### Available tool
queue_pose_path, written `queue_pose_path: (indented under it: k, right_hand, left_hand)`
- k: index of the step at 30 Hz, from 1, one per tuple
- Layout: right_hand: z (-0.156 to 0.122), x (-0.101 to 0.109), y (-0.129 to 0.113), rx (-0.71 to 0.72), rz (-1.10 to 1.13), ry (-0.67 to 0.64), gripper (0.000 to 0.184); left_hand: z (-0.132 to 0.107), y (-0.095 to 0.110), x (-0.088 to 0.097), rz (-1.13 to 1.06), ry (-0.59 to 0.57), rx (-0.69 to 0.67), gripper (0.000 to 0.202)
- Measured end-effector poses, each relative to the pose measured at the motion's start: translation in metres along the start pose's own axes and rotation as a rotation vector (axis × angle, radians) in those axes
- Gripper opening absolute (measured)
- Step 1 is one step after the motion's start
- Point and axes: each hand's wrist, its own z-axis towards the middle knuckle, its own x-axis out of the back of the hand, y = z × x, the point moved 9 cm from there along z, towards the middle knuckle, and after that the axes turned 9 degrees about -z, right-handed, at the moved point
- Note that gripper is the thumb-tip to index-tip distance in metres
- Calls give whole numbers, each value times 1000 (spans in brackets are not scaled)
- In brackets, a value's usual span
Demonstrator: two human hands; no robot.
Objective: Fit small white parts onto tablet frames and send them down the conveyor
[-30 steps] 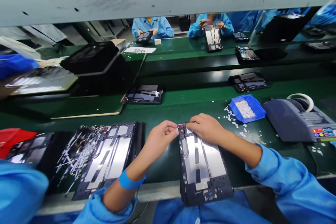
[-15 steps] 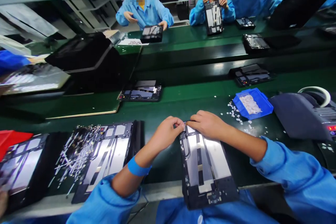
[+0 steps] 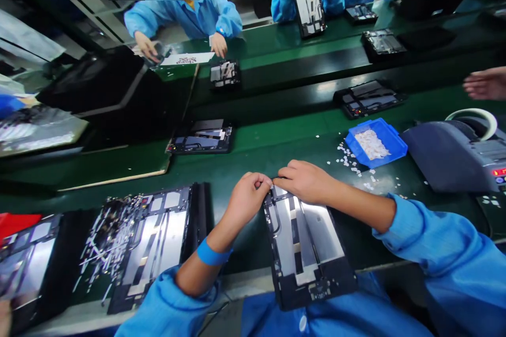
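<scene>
A black tablet back frame [image 3: 306, 245] with silver plates lies lengthwise in front of me, its near end hanging over the table edge. My left hand [image 3: 247, 197] is curled in a pinch at the frame's far left corner. My right hand [image 3: 306, 181] rests on the far edge, fingers closed and meeting the left fingertips. What they pinch is too small to make out. Both arms wear blue sleeves; a blue band circles my left wrist.
A second frame [image 3: 152, 239] strewn with white strips lies to the left. A blue tray [image 3: 391, 152] of white bits and a grey tape dispenser [image 3: 448, 155] stand at right. More frames [image 3: 201, 139] ride the green belt. People in blue work opposite; a hand [image 3: 484, 84] shows at right.
The view has tilted up and shifted, showing more of the people opposite. My hands stay pinched at the frame's far edge. A hand has come into view at the right.
</scene>
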Motion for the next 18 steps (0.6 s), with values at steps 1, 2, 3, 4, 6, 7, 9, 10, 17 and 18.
queue_pose_path:
  k: [1, 2, 3, 4, 6, 7, 9, 10, 17, 18]
  right_hand:
    - [0, 0, 0, -2, 3, 3, 24]
    - [0, 1, 0, -4, 6, 5, 24]
    - [0, 1, 0, -4, 9, 7, 24]
    - [0, 1, 0, -3, 10, 9, 24]
    - [0, 2, 0, -2, 8, 10, 24]
    - [0, 2, 0, -2, 7, 8, 24]
    - [0, 2, 0, -6, 7, 3, 24]
    - [0, 2, 0, -7, 7, -2, 24]
    - [-3, 1, -1, -12, 3, 13, 29]
    - [-3, 1, -1, -11, 6, 21, 30]
  left_hand:
    - [0, 0, 0, 1, 4, -1, 18]
    - [0, 0, 0, 6, 10, -3, 18]
    - [0, 0, 0, 13, 20, -6, 18]
    - [0, 1, 1, 21, 31, -10, 18]
    - [-2, 4, 2, 39, 51, -19, 18]
    - [-3, 5, 1, 48, 59, -23, 18]
    - [-5, 6, 0, 62, 76, -31, 17]
    - [-6, 6, 0, 64, 88, -36, 16]
    - [-12, -21, -1, -128, 280, 82, 20]
    - [-11, -27, -3, -183, 285, 121, 23]
